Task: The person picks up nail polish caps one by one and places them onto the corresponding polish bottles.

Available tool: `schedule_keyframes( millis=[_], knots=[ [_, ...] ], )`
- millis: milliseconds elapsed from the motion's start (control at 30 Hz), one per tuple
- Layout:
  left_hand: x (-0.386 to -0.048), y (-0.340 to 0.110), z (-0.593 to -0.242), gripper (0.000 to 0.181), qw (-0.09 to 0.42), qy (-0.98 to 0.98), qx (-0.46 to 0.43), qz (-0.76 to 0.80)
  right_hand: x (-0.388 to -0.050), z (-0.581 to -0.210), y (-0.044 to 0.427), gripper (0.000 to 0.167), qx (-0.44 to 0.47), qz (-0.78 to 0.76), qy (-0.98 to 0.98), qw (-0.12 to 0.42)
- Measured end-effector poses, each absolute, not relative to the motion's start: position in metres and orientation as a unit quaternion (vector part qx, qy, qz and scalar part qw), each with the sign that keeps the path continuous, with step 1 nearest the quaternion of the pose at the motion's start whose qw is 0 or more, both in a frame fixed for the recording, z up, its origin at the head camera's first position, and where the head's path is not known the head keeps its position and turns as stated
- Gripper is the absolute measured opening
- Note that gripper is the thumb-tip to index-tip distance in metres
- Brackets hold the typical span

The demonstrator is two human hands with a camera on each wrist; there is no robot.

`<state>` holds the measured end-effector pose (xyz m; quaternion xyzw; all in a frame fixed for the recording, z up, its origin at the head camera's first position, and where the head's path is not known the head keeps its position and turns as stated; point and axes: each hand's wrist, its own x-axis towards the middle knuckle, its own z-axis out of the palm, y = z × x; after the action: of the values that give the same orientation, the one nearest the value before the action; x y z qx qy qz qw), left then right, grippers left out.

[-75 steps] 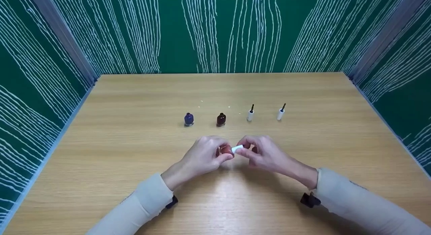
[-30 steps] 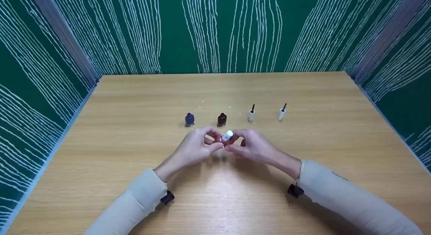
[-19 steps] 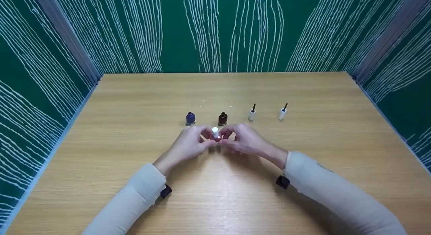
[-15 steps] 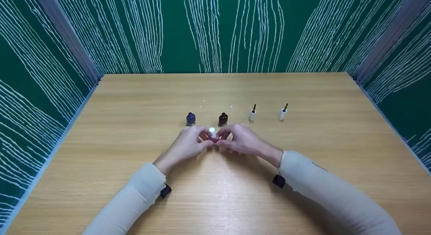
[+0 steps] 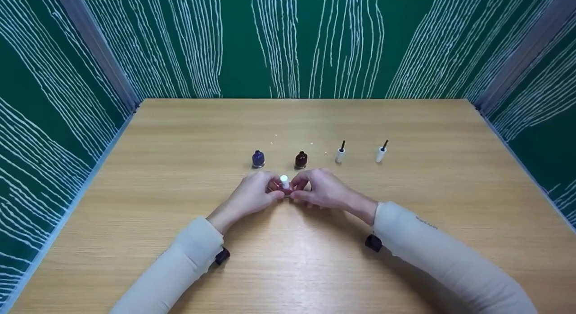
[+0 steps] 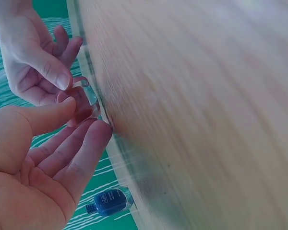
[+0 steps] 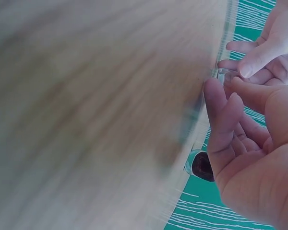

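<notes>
A small nail polish bottle (image 5: 286, 190) with red polish stands upright near the middle of the table, its white cap (image 5: 284, 179) on top. My left hand (image 5: 252, 193) pinches its left side between thumb and fingers. From the right, my right hand (image 5: 326, 190) pinches the same bottle. In the left wrist view the clear glass base of the red bottle (image 6: 89, 101) shows between both hands; its cap is hidden there. Just behind the hands stand an uncapped blue nail polish bottle (image 5: 258, 159) and an uncapped dark red nail polish bottle (image 5: 301, 160).
Two white brush caps stand brush-up at the right, one cap (image 5: 340, 155) closer and another cap (image 5: 380, 154) farther right. Tiny white specks lie behind the bottles. The wooden table (image 5: 202, 125) meets green walls (image 5: 243, 44) with white lines.
The red bottle, first tilted between the hands with the right fingers on its cap, has moved left and been set upright on the table. The right hand has shifted from cap to bottle.
</notes>
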<state>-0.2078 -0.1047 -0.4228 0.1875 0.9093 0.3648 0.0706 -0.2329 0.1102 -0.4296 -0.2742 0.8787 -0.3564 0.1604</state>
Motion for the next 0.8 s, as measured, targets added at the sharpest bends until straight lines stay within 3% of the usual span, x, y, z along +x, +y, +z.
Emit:
schedule_keyframes(
  millis=[800],
  knots=[
    [-0.2066,-0.1072,-0.4174,0.021,0.079,0.915,0.175,0.354,-0.2364,-0.4250,0.1081,0.022,-0.288,-0.348,0.877,0.164]
  ],
)
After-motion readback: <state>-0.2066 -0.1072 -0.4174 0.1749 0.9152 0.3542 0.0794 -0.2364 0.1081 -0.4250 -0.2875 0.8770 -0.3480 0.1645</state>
